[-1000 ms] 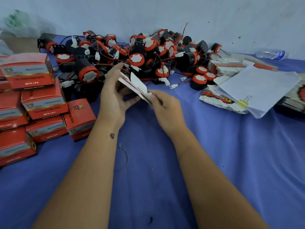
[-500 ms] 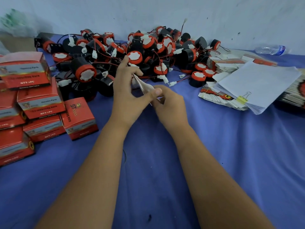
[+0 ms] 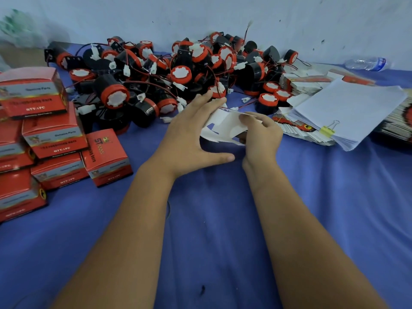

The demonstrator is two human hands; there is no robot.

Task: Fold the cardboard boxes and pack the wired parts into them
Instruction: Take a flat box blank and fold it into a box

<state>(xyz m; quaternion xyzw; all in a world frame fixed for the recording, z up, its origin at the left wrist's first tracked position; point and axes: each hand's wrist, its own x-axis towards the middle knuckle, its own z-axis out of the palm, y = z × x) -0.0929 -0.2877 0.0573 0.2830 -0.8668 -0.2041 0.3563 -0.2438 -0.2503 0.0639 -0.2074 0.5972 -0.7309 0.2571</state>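
Note:
A flat unfolded cardboard box (image 3: 223, 127), its white inner side up, is held between my hands over the blue cloth. My left hand (image 3: 191, 139) is spread, fingers straight against the box's far left side and thumb stretched out below it. My right hand (image 3: 260, 134) pinches the box's right edge with curled fingers. Behind them lies a big heap of black and red wired parts (image 3: 178, 74) with white connectors. Several folded red boxes (image 3: 53, 134) are stacked at the left.
A stack of flat box blanks (image 3: 296, 128) and a clipped sheaf of white paper (image 3: 347, 108) lie at the right. A plastic bottle (image 3: 367, 63) lies by the wall. Blue cloth (image 3: 211, 241) covers the surface near me.
The flat box has come down from edge-on to lying more open between my hands. My left hand has spread its fingers and thumb wide. Both hands moved slightly right.

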